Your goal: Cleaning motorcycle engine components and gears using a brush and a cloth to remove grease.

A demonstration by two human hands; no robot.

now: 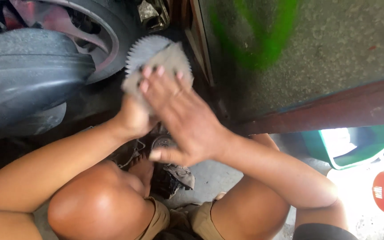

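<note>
While I watch from the head view, a dark vehicle body panel (27, 75) and a wheel rim (98, 40) fill the upper left. Just right of them my left hand (132, 118) grips a grey toothed gear (150, 51) from below; its fingers are hidden behind the part, so I cannot tell how they close. My right hand (183, 118) lies flat over a grey rag (167, 62) on the gear, fingers (154, 75) pressed together. I judge this a wiping step; turning the gear would expose uncleaned teeth. Oily parts (167, 171) sit on the floor (210, 178) between my knees, and a green tub (361, 149) stands at the right.
</note>
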